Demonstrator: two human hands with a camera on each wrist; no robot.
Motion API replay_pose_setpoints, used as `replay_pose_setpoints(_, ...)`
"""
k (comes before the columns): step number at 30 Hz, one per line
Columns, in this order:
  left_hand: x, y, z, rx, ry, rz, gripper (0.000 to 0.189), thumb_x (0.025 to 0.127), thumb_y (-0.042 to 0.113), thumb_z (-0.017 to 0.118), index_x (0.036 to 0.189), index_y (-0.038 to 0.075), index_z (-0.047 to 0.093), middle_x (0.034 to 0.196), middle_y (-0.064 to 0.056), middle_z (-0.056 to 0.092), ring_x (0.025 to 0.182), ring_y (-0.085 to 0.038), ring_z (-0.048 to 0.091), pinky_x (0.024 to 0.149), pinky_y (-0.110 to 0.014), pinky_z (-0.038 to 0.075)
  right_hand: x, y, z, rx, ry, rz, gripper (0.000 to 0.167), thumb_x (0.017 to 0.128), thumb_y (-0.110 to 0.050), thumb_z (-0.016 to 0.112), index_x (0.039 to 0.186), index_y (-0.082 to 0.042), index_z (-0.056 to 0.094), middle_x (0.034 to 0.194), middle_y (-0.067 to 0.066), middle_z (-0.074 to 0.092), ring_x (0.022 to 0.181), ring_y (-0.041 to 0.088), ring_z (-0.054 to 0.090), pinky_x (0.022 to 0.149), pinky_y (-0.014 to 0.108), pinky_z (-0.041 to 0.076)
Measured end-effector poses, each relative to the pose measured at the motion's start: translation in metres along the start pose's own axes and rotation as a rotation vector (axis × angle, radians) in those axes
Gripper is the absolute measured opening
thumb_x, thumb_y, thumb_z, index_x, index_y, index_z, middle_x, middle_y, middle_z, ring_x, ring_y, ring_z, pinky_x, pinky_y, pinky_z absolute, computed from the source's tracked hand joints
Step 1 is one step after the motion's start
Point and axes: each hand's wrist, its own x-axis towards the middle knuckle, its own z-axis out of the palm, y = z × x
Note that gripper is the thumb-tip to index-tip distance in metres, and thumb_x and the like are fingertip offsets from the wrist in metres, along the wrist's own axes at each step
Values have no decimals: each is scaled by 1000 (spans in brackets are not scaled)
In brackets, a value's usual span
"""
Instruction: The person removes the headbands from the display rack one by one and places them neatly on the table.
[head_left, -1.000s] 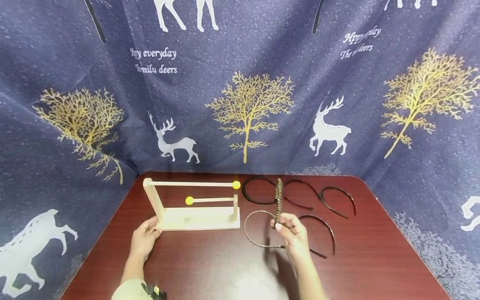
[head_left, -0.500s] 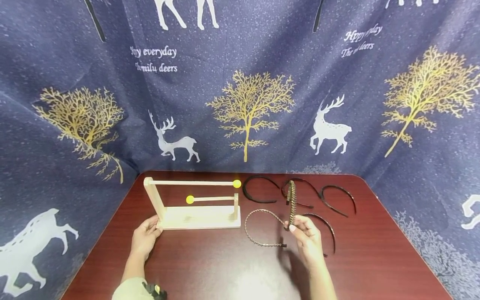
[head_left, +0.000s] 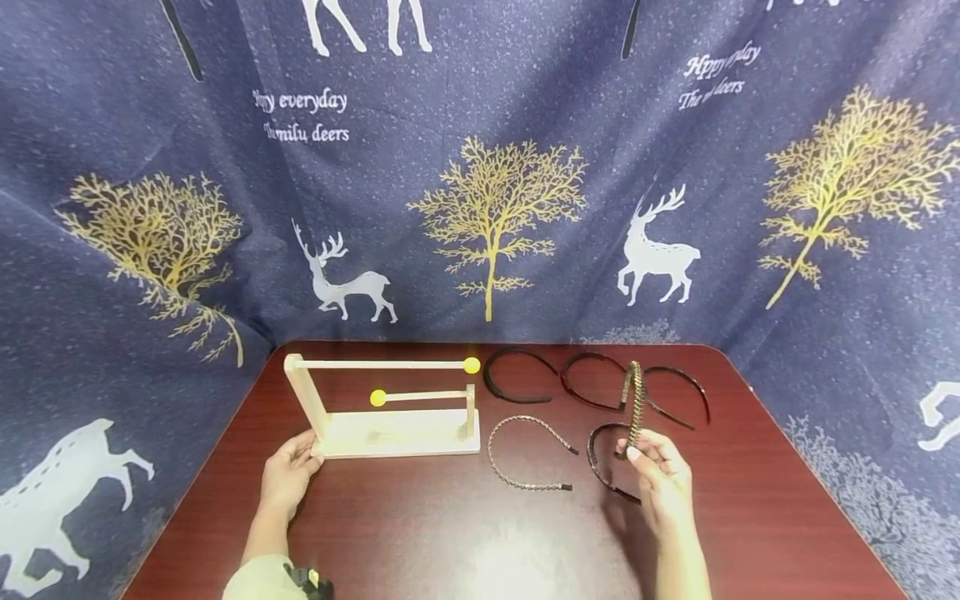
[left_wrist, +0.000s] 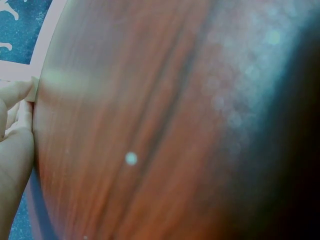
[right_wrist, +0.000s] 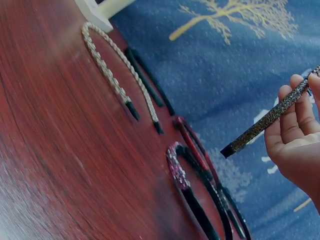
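My right hand (head_left: 663, 483) pinches a glittery dark-gold headband (head_left: 637, 404) near one end, holding it raised over the right side of the table. In the right wrist view, that headband (right_wrist: 272, 116) runs out from between thumb and fingers to a black tip. At the left, my left hand (head_left: 287, 479) grips the left end of a pale wooden stand (head_left: 382, 435), which has two horizontal rods with yellow end balls. Thumb and fingers pinch the wood's edge (left_wrist: 35, 90) in the left wrist view. Below the raised headband lies a dark headband with a sparkly section (right_wrist: 176, 167).
On the red-brown table (head_left: 420, 525) lie a braided gold headband (head_left: 517, 484), a black one (head_left: 491, 383), a dark red one (head_left: 572, 390) and another dark one (head_left: 703, 393) at the back right. A blue curtain with deer and trees (head_left: 450, 100) hangs behind.
My right hand has carried the glittery headband to the right, from over the braided headband to over the sparkly dark one. The left hand and the stand have stayed in place.
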Motion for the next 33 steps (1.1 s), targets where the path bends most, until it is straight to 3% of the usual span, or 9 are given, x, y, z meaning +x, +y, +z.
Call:
replay_pose_setpoints(4, 0, 0, 0, 9, -3, 2, 50, 88, -6, 56, 135, -6, 41, 135, -23, 43, 125, -29, 40, 90, -12, 39, 0, -5, -7, 9, 28, -16, 44, 85, 27, 31, 110, 4, 58, 93, 12, 66, 90, 22, 63, 86, 27, 47)
replay_pose_setpoints(9, 1, 0, 0, 3, 2, -3, 49, 88, -6, 56, 135, -5, 42, 135, -21, 44, 125, -28, 41, 90, -12, 39, -2, -11, -19, 46, 40, -19, 41, 85, 27, 32, 110, 7, 57, 95, 15, 66, 90, 23, 64, 87, 27, 47)
replay_pose_setpoints(12, 1, 0, 0, 8, 0, 2, 49, 88, -6, 56, 135, -6, 41, 134, -23, 44, 125, -29, 40, 90, -12, 39, -4, -15, -27, 14, 50, -30, 40, 86, 26, 33, 109, 6, 58, 94, 14, 66, 89, 23, 64, 86, 27, 48)
replay_pose_setpoints(13, 1, 0, 0, 12, 3, 2, 49, 88, -5, 57, 134, -6, 42, 134, -24, 44, 124, -30, 40, 90, -12, 39, -4, -15, -34, 31, 26, -44, 39, 85, 26, 33, 111, 8, 57, 96, 16, 66, 90, 24, 64, 86, 27, 48)
replay_pose_setpoints(17, 1, 0, 1, 10, 9, -1, 49, 87, -6, 57, 134, -6, 42, 133, -25, 45, 124, -30, 41, 89, -11, 40, -4, -14, -56, -55, 49, -51, 27, 86, 17, 48, 110, 10, 56, 94, 15, 66, 88, 24, 64, 84, 26, 49)
replay_pose_setpoints(22, 0, 1, 2, -10, 23, -10, 48, 87, -7, 56, 133, -5, 44, 132, -23, 47, 124, -29, 41, 89, -11, 40, -6, -6, -101, -102, 33, -24, 29, 86, 13, 55, 114, 14, 53, 97, 16, 65, 91, 27, 64, 84, 28, 49)
replay_pose_setpoints(27, 0, 1, 2, -6, 24, -1, 48, 86, -7, 57, 133, -6, 44, 132, -25, 46, 124, -29, 41, 90, -13, 40, -12, -7, -128, -192, 119, 26, 30, 84, 10, 60, 114, 12, 55, 96, 14, 67, 89, 23, 65, 79, 26, 51)
replay_pose_setpoints(33, -1, 3, 2, -8, 15, 4, 48, 87, -8, 56, 133, -8, 43, 132, -25, 46, 124, -30, 41, 89, -12, 40, -21, -15, -141, -329, 251, 124, 35, 82, 1, 68, 114, 9, 57, 93, 5, 68, 86, 14, 64, 72, 22, 53)
